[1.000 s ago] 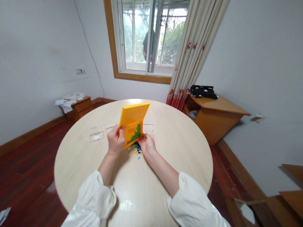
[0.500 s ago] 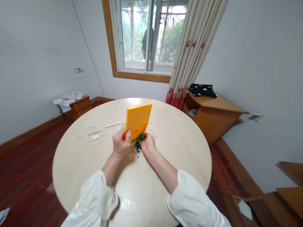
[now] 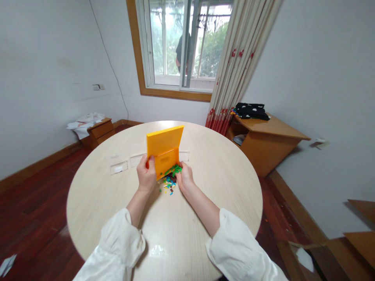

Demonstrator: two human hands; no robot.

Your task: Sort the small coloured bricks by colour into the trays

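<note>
A yellow-orange plastic case with a hinged lid stands opened and tilted over the round table. My left hand grips its left edge, thumb on the inner face. At the lower right corner, my right hand is closed on the case, with its fingertips partly hidden. Green building-block pieces lie at the case's lower edge beside my right thumb. Just below, a small pile of brown, blue, yellow and white pieces rests on the tabletop, several of them scattered toward me.
Behind the case, clear plastic trays sit on the round table. A wooden cabinet with dark folded cloth stands at the right. Papers lie on a low drawer unit at the left. A person is outside the window.
My left hand and the case have shifted left, and the case has turned so its inside shows more. More pieces, green ones among them, now lie at its lower edge and on the table.
</note>
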